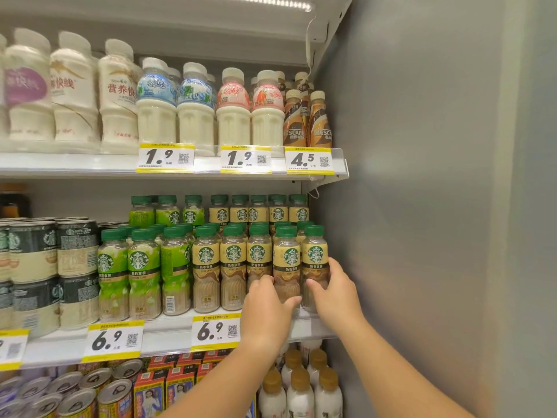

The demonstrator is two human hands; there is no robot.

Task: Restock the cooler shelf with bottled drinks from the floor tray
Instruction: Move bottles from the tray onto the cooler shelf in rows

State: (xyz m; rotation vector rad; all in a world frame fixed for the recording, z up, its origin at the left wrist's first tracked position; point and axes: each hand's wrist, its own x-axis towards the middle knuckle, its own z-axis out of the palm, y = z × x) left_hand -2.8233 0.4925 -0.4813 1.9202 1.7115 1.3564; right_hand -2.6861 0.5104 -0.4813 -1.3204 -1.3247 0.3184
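Two tan-labelled coffee bottles stand at the right end of the cooler's middle shelf (pixel 168 334), at its front edge. The left hand (pixel 266 309) wraps the left bottle (pixel 287 267); the right hand (pixel 333 292) wraps the right bottle (pixel 315 260), just beside the cooler wall (pixel 422 206). Left of the hands, the row looks nearly full, so restocking seems well advanced. The floor tray is out of view.

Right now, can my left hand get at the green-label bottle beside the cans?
Probably yes. The left hand grips a tan-label bottle, so it must let go first; the green-label bottle stands unblocked at the shelf's front edge.
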